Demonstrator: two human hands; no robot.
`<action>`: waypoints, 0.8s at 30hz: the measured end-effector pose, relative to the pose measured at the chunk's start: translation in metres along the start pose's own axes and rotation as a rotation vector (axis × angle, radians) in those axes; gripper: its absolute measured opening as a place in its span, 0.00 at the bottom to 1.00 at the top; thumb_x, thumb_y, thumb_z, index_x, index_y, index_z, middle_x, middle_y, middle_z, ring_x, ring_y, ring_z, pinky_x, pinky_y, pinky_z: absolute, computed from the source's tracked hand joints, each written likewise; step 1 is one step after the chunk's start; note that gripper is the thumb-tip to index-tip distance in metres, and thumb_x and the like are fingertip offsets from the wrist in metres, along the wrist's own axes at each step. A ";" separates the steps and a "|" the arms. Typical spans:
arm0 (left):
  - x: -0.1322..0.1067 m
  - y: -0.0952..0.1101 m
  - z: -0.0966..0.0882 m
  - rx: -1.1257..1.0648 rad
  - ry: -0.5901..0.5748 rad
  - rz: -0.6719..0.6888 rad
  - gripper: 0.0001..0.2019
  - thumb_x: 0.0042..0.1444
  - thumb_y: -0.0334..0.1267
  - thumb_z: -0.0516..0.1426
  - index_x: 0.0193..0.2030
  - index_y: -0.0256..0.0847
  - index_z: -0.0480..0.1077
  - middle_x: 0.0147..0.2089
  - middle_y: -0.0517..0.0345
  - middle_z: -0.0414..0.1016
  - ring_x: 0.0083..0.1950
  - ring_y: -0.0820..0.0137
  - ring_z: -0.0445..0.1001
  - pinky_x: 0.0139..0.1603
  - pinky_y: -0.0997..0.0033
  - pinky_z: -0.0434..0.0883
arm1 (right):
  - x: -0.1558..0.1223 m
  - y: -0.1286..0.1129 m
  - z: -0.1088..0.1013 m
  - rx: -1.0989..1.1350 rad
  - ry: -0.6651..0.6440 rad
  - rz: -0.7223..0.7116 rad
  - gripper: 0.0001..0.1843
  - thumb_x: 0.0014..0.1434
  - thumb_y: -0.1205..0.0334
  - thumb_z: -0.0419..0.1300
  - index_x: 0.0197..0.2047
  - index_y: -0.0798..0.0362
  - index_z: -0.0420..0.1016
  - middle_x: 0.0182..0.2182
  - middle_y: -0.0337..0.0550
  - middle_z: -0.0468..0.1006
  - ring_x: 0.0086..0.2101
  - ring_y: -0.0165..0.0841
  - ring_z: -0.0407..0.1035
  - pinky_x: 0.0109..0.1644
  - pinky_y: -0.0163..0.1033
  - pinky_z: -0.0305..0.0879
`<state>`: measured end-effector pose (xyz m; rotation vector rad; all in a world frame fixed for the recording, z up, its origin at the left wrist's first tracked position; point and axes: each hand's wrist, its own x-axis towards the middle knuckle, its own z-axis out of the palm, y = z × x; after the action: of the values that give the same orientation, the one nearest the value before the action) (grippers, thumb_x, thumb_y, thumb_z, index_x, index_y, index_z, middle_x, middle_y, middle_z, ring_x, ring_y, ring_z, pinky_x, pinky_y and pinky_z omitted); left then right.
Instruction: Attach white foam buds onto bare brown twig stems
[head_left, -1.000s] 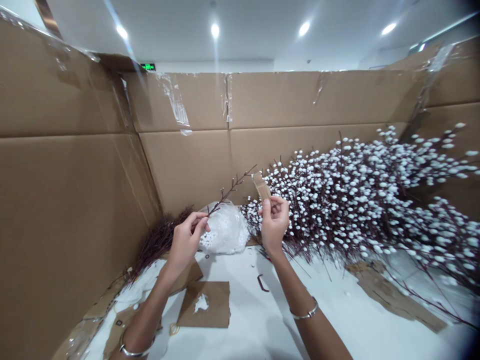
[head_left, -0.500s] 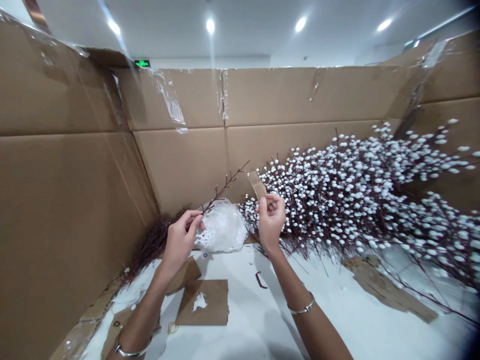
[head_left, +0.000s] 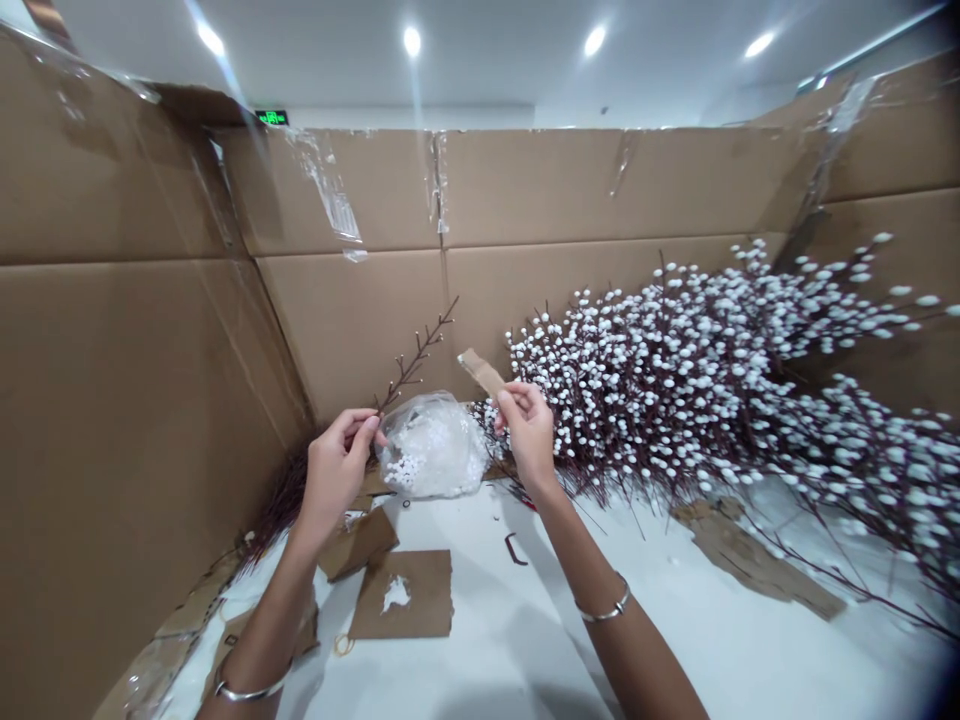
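My left hand (head_left: 335, 470) pinches the lower end of a thin brown twig (head_left: 415, 358) with small pale buds, which points up and to the right. My right hand (head_left: 527, 432) grips a narrow strip of corrugated cardboard (head_left: 481, 372), which tilts up and to the left. The hands are apart, on either side of a clear plastic bag (head_left: 433, 447) filled with white bud-like bits. The right hand is close to the bag and to the edge of a large heap of white-budded branches (head_left: 697, 385).
Cardboard walls (head_left: 352, 330) rise behind and to the left of a white-covered surface (head_left: 517, 640). Bare brown twigs (head_left: 281, 500) lie at the left. Cardboard scraps (head_left: 401, 595) (head_left: 754, 560), a small dark wire piece (head_left: 513, 549) and a thin loop (head_left: 344, 645) lie on the surface.
The view has shifted slightly, and both hands sit further left in the picture. The cardboard strip has tilted from nearly upright towards the left. Both hands keep their hold.
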<state>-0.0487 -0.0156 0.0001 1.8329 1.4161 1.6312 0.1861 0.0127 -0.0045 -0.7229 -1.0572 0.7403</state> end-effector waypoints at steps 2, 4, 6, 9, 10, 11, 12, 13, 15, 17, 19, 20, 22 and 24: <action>0.002 0.001 -0.006 -0.010 0.030 0.008 0.13 0.60 0.45 0.55 0.42 0.38 0.72 0.28 0.59 0.75 0.23 0.75 0.61 0.24 0.77 0.59 | -0.009 0.004 0.003 0.038 -0.147 0.122 0.11 0.55 0.56 0.61 0.38 0.53 0.68 0.23 0.33 0.71 0.19 0.26 0.65 0.23 0.32 0.65; 0.002 0.004 -0.011 -0.023 0.058 0.023 0.12 0.59 0.45 0.55 0.42 0.38 0.72 0.28 0.59 0.75 0.22 0.76 0.61 0.24 0.77 0.59 | -0.027 0.014 0.003 0.031 -0.316 0.256 0.12 0.54 0.55 0.62 0.38 0.53 0.70 0.20 0.31 0.71 0.19 0.27 0.67 0.24 0.34 0.69; 0.002 0.008 -0.015 -0.041 0.084 0.034 0.12 0.59 0.44 0.56 0.42 0.38 0.72 0.28 0.58 0.75 0.22 0.76 0.60 0.24 0.77 0.59 | -0.053 0.029 -0.002 0.004 -0.457 0.397 0.13 0.52 0.53 0.63 0.37 0.53 0.71 0.20 0.31 0.71 0.19 0.28 0.69 0.23 0.35 0.71; 0.002 0.012 -0.019 -0.079 0.102 0.043 0.11 0.59 0.43 0.56 0.42 0.38 0.72 0.28 0.59 0.74 0.20 0.77 0.58 0.22 0.78 0.57 | -0.096 0.053 -0.017 -0.069 -0.550 0.570 0.16 0.50 0.50 0.64 0.36 0.53 0.71 0.21 0.33 0.72 0.19 0.29 0.71 0.21 0.36 0.71; 0.002 0.012 -0.020 -0.088 0.101 0.046 0.11 0.59 0.43 0.56 0.42 0.37 0.72 0.28 0.59 0.74 0.20 0.78 0.58 0.22 0.78 0.56 | -0.109 0.060 -0.022 -0.095 -0.576 0.628 0.17 0.50 0.49 0.64 0.36 0.54 0.70 0.20 0.32 0.71 0.18 0.30 0.71 0.20 0.37 0.71; 0.001 0.013 -0.020 -0.095 0.100 0.048 0.11 0.59 0.43 0.56 0.41 0.37 0.72 0.28 0.59 0.74 0.20 0.78 0.58 0.22 0.78 0.56 | -0.119 0.066 -0.028 -0.120 -0.586 0.673 0.18 0.50 0.49 0.64 0.36 0.54 0.69 0.20 0.32 0.71 0.17 0.30 0.71 0.19 0.37 0.71; 0.001 0.014 -0.020 -0.100 0.098 0.049 0.11 0.59 0.43 0.56 0.41 0.37 0.72 0.27 0.59 0.74 0.20 0.78 0.58 0.22 0.78 0.56 | -0.128 0.071 -0.032 -0.149 -0.589 0.701 0.17 0.51 0.48 0.63 0.36 0.54 0.69 0.19 0.32 0.70 0.17 0.30 0.70 0.19 0.37 0.71; 0.001 0.015 -0.020 -0.104 0.095 0.050 0.11 0.59 0.42 0.56 0.41 0.37 0.73 0.27 0.59 0.74 0.20 0.78 0.59 0.22 0.78 0.56 | -0.134 0.076 -0.036 -0.169 -0.592 0.715 0.17 0.52 0.49 0.62 0.35 0.54 0.69 0.18 0.31 0.69 0.17 0.30 0.70 0.19 0.37 0.72; 0.000 0.017 -0.019 -0.113 0.086 0.052 0.11 0.59 0.42 0.56 0.41 0.37 0.73 0.27 0.59 0.74 0.21 0.78 0.60 0.23 0.79 0.57 | -0.142 0.084 -0.039 -0.201 -0.594 0.718 0.15 0.53 0.50 0.61 0.35 0.54 0.68 0.18 0.31 0.69 0.17 0.30 0.70 0.20 0.38 0.72; -0.001 0.019 -0.019 -0.120 0.078 0.054 0.11 0.59 0.42 0.56 0.41 0.37 0.73 0.27 0.60 0.74 0.21 0.78 0.60 0.23 0.79 0.57 | -0.146 0.090 -0.040 -0.234 -0.600 0.708 0.13 0.54 0.52 0.60 0.35 0.53 0.68 0.19 0.31 0.68 0.17 0.29 0.69 0.19 0.37 0.72; -0.002 0.020 -0.018 -0.124 0.075 0.057 0.11 0.59 0.42 0.56 0.41 0.37 0.73 0.27 0.60 0.74 0.21 0.78 0.61 0.23 0.78 0.57 | -0.149 0.093 -0.041 -0.277 -0.611 0.692 0.10 0.55 0.55 0.58 0.35 0.53 0.68 0.20 0.30 0.67 0.17 0.29 0.68 0.18 0.35 0.69; -0.003 0.020 -0.018 -0.131 0.075 0.060 0.11 0.59 0.43 0.56 0.41 0.37 0.73 0.27 0.60 0.74 0.21 0.78 0.62 0.23 0.78 0.58 | -0.150 0.094 -0.042 -0.301 -0.618 0.683 0.09 0.55 0.56 0.58 0.35 0.53 0.69 0.20 0.30 0.66 0.16 0.28 0.68 0.16 0.34 0.67; -0.004 0.021 -0.017 -0.158 0.073 0.055 0.11 0.59 0.43 0.57 0.41 0.37 0.73 0.27 0.60 0.74 0.21 0.78 0.61 0.22 0.78 0.57 | -0.151 0.094 -0.044 -0.347 -0.626 0.660 0.08 0.55 0.59 0.58 0.36 0.53 0.70 0.22 0.31 0.67 0.16 0.27 0.66 0.15 0.32 0.63; -0.005 0.022 -0.015 -0.219 0.046 0.032 0.11 0.59 0.44 0.57 0.41 0.37 0.73 0.27 0.60 0.74 0.20 0.79 0.59 0.20 0.78 0.55 | -0.147 0.090 -0.045 -0.415 -0.592 0.598 0.10 0.53 0.61 0.59 0.39 0.53 0.72 0.27 0.35 0.69 0.17 0.26 0.65 0.15 0.31 0.60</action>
<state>-0.0511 -0.0353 0.0186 1.7119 1.1784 1.7770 0.1660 -0.0649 -0.1637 -1.2485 -1.5809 1.3194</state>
